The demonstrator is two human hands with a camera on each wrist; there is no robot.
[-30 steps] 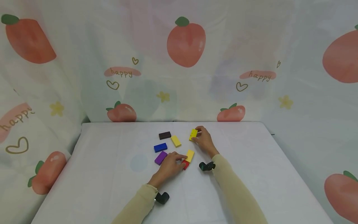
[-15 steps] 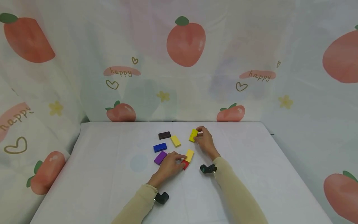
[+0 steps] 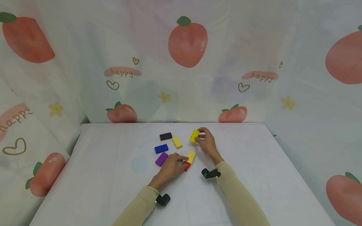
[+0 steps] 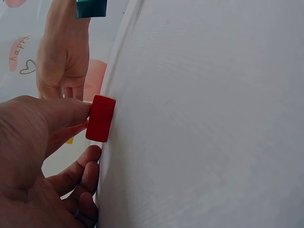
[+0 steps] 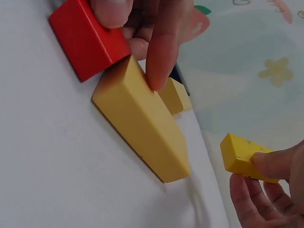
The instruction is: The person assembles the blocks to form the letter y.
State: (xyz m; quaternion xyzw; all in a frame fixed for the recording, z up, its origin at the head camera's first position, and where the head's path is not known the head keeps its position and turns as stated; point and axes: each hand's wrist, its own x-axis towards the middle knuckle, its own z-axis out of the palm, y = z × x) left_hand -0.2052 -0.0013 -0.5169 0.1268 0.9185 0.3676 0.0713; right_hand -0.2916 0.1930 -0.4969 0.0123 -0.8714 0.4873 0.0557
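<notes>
In the head view my left hand (image 3: 170,166) rests low over the table. Its thumb is against a red block (image 4: 101,118), and its index fingertip touches a pale yellow block (image 5: 142,126). These two blocks lie end to end, corners meeting. Farther back, my right hand (image 3: 207,142) pinches a bright yellow block (image 3: 194,136) between thumb and fingers. Small marks dot that block's face, and the right wrist view shows it raised above the table. Part of the red block is hidden by the left hand in the head view.
Left of the hands lie a purple block (image 3: 161,159), a blue block (image 3: 161,148), a dark brown block (image 3: 165,136) and a second pale yellow block (image 3: 177,142). The white table (image 3: 96,175) ends at a fruit-print curtain (image 3: 152,40). Both wrists carry small black cameras.
My right hand has shifted the bright yellow block slightly left and its fingers have adjusted on it. The left hand and the blocks under it stay almost still.
</notes>
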